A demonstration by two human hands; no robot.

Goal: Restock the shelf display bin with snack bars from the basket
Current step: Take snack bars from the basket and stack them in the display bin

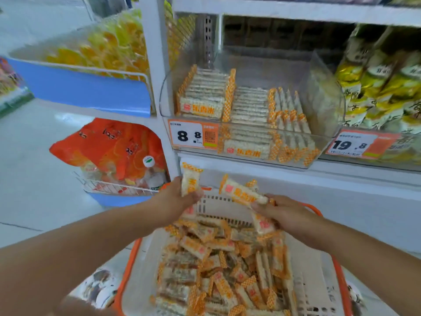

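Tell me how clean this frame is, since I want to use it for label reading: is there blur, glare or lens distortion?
Head view: wide-angle bending curves the shelf post; the yellow bags at upper left are smeared; the clear display bin shows hazy reflections; the 8.8 price tag reads sharply, while the bars in the left hand and right hand are soft.

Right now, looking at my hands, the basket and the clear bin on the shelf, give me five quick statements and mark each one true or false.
1. The left hand holds a snack bar upright. True.
2. The right hand is empty. False: it grips snack bars, one pointing left, another below it.
3. The basket has an orange rim and still holds many bars. True.
4. The clear display bin is packed full. False: its right rear part is bare.
5. The price tag on the bin reads 19.8. False: it reads 8.8.
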